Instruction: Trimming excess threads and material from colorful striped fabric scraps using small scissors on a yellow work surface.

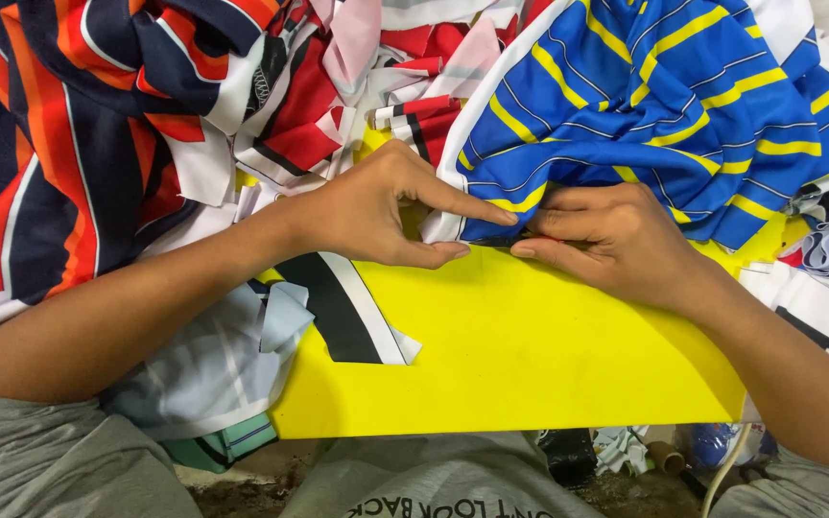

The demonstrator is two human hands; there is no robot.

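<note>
My left hand (386, 211) pinches the lower edge of a blue fabric piece with yellow and white stripes (664, 105), index finger and thumb closed on its white-bordered hem. My right hand (606, 240) grips the same edge just to the right, fingers curled over it. Both hands meet above a bright yellow sheet (510, 355) that lies flat in front of me. The blue fabric bunches up behind the hands toward the upper right.
A navy, orange and white striped cloth pile (69, 125) fills the left. Red and white scraps (338, 96) lie at the top middle. A black and white strip (347, 307) rests on the yellow sheet. White and dark strips (827, 297) sit at right.
</note>
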